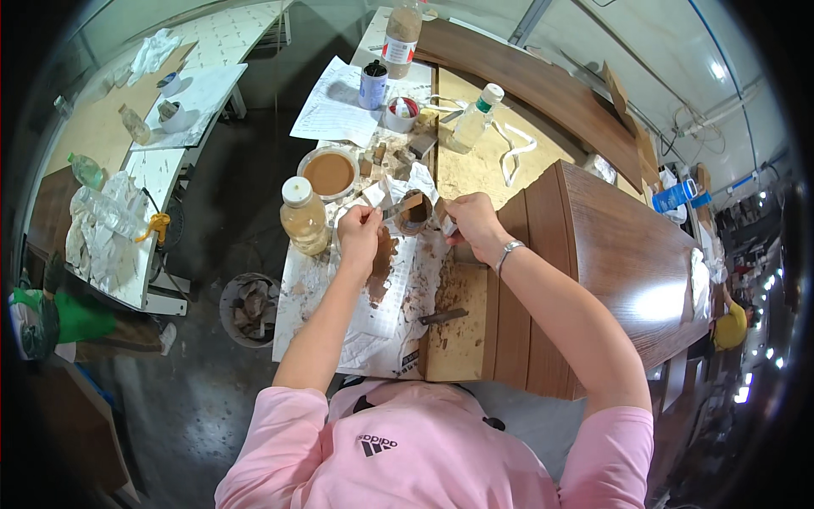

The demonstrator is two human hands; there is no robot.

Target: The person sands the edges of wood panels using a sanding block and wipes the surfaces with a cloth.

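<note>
My left hand point(359, 236) is closed in a pinch on a thin, flat, light strip point(391, 210) that points toward a small cup point(415, 222) with brown paste. On the cup's other side, my right hand point(476, 222) pinches a small flat white-and-brown piece point(446, 219), its exact kind unclear. A flat brown-smeared blade shows in the cup's mouth; I cannot tell which hand it belongs to. Beyond my left hand stand a bowl of brown paste point(329, 173) and a white-capped jar of cloudy liquid point(303, 219). Brown-smeared paper point(394, 293) lies below the cup.
A brown wood-grain panel piece point(632, 280) rises at my right. Farther back are a green-capped bottle point(477, 119), a purple-labelled can point(372, 86) and a tall bottle point(402, 41). A dark flat scraper point(443, 316) lies near me. A waste bin point(251, 310) stands left; people work on both sides.
</note>
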